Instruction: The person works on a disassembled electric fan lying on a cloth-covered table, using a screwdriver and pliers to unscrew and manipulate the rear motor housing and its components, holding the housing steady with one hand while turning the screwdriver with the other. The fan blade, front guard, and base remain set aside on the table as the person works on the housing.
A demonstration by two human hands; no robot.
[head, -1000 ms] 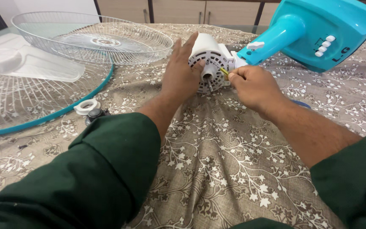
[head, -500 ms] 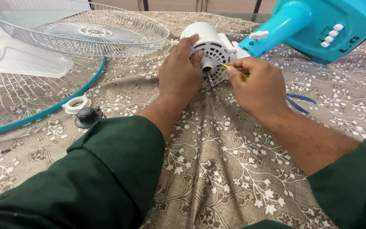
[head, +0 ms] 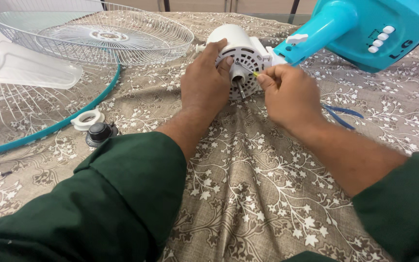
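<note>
Upper centre: white fan motor [head: 241,56] lying on the patterned cloth [head: 248,194], our left hand [head: 204,90] closed over its housing, steadying it; our right hand [head: 287,94] pinches a thin yellow-tipped tool [head: 254,73] against its face. Upper left: wire guard [head: 98,34], set aside

Two round wire fan guards [head: 98,34] [head: 6,116], one translucent plastic blade [head: 20,68], one white ribbed motor housing [head: 241,58], one white ring nut [head: 87,119], one black knob [head: 100,133], four white buttons [head: 380,40].
</note>
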